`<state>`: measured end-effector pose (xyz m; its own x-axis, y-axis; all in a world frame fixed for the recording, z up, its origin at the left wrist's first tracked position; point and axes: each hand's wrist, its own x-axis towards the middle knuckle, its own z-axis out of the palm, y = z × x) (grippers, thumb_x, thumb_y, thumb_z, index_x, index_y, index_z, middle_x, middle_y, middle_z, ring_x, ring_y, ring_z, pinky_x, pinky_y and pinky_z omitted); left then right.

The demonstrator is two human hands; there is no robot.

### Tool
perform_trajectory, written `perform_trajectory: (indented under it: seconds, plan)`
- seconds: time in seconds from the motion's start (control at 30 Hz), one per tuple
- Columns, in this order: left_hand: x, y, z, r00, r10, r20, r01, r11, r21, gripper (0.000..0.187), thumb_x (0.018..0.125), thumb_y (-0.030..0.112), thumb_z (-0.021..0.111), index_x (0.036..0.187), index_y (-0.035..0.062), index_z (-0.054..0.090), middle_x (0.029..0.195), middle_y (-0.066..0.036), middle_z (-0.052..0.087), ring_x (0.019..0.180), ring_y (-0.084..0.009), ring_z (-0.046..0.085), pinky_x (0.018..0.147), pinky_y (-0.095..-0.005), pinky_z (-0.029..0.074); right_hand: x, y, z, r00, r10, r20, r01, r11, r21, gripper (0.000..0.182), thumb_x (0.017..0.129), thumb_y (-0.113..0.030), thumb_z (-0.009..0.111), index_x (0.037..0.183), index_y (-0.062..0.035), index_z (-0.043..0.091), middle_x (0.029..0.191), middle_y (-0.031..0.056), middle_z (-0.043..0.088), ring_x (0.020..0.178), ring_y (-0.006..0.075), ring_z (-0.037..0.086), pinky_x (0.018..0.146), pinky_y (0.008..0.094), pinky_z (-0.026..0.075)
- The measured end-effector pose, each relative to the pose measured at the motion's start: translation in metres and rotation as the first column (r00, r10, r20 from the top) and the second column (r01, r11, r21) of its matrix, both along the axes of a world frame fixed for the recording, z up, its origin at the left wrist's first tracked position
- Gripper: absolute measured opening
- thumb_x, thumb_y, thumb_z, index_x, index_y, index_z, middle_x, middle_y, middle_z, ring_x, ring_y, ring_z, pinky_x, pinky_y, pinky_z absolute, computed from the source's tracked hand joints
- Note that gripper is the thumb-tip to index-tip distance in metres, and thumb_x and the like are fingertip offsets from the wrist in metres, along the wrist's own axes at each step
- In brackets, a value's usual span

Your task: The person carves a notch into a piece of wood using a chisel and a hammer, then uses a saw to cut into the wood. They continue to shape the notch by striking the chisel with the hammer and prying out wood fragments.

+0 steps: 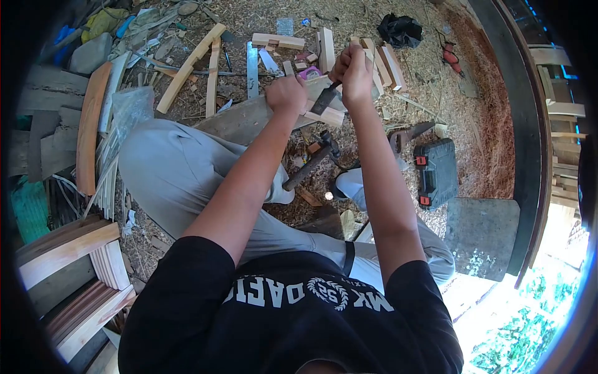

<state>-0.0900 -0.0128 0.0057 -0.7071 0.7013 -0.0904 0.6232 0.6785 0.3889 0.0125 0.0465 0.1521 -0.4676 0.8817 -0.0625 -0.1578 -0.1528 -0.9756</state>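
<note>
My right hand (354,71) is closed around the handle of a chisel (325,100). The chisel's broad dark blade slants down to the left, its edge at a light wooden piece (330,116). My left hand (286,93) is closed at the left end of that piece, with its fingertips hidden. Under both lies a grey, worn board (240,121), set slantwise in front of my knees. A hammer (311,163) leans between my legs, head up, just below the wooden piece.
Cut wood strips (190,68) and short blocks (278,41) lie beyond my hands, beside a metal ruler (252,70). At the right are a handsaw (411,134), a black tool case (436,174) and a red corded tool (450,59). Wood shavings cover the ground.
</note>
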Motion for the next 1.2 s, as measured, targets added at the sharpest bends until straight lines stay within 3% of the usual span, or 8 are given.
perform_trajectory:
  seconds: [0.07,0.27,0.67,0.93,1.0,1.1,1.2]
  plan:
    - [0.0,0.001,-0.005,0.999,0.01,-0.051,-0.007,0.999,0.05,0.044,0.102,0.038,0.05,0.088,0.0089,0.079,0.083,-0.015,0.077,0.078,-0.0348,0.076,0.075,-0.0496,0.059,-0.004,0.004,-0.002,1.0,-0.005,-0.01,0.005,1.0,-0.018,0.043,0.108,-0.038,0.042,0.074,-0.0124,0.035,0.061,-0.001,0.031,0.053,0.0126,0.025,0.051,0.0331,0.031]
    - [-0.001,0.001,-0.008,0.998,0.02,-0.06,-0.017,0.998,0.056,0.043,0.102,0.039,0.051,0.088,0.0094,0.079,0.084,-0.015,0.077,0.08,-0.0352,0.076,0.075,-0.0498,0.059,-0.008,0.006,0.002,0.997,0.037,0.071,-0.037,0.999,-0.004,0.044,0.108,-0.039,0.043,0.073,-0.0128,0.035,0.061,-0.0019,0.029,0.053,0.0127,0.025,0.051,0.0331,0.032]
    - [-0.002,0.003,-0.004,1.0,0.017,-0.012,-0.018,1.0,-0.009,0.044,0.102,0.043,0.051,0.093,0.0104,0.08,0.09,-0.014,0.078,0.086,-0.0327,0.076,0.079,-0.0483,0.056,0.016,0.014,-0.009,0.999,0.01,-0.033,-0.011,0.999,-0.033,0.048,0.109,-0.043,0.041,0.073,-0.012,0.035,0.06,-0.0002,0.03,0.053,0.0137,0.026,0.051,0.0339,0.031]
    - [-0.001,0.003,-0.007,0.998,0.008,-0.066,-0.005,0.999,0.042,0.043,0.099,0.041,0.053,0.091,0.0087,0.079,0.083,-0.016,0.077,0.079,-0.0356,0.076,0.073,-0.0492,0.059,0.013,0.007,-0.005,1.0,0.011,-0.006,-0.011,1.0,-0.012,0.046,0.109,-0.041,0.039,0.073,-0.0136,0.032,0.061,-0.0005,0.029,0.054,0.0132,0.025,0.053,0.0337,0.03]
    - [0.0,0.002,-0.008,0.998,0.002,-0.068,0.001,0.999,0.041,0.043,0.1,0.041,0.053,0.091,0.0087,0.079,0.083,-0.016,0.077,0.079,-0.0356,0.076,0.074,-0.0491,0.059,0.019,0.01,-0.011,1.0,0.025,-0.006,-0.025,0.999,0.019,0.049,0.109,-0.043,0.045,0.074,-0.0092,0.04,0.061,0.0002,0.035,0.053,0.013,0.033,0.051,0.0333,0.035]
    - [0.0,0.002,-0.006,0.999,0.001,-0.049,0.001,0.999,0.041,0.043,0.1,0.04,0.052,0.091,0.0086,0.079,0.085,-0.017,0.077,0.081,-0.0359,0.076,0.075,-0.0492,0.059,0.024,0.01,-0.012,0.999,0.009,-0.039,-0.01,1.0,-0.018,0.051,0.109,-0.044,0.046,0.073,-0.0083,0.042,0.06,0.0022,0.039,0.053,0.0139,0.037,0.052,0.0338,0.037]
    - [0.001,0.003,-0.007,0.999,0.004,-0.048,-0.002,0.999,0.038,0.043,0.101,0.04,0.051,0.092,0.0087,0.079,0.087,-0.017,0.077,0.083,-0.0361,0.076,0.076,-0.0491,0.059,0.024,0.003,-0.003,1.0,0.008,0.016,-0.009,1.0,0.021,0.047,0.11,-0.041,0.041,0.073,-0.0132,0.033,0.061,-0.0006,0.029,0.055,0.0126,0.027,0.053,0.032,0.032]
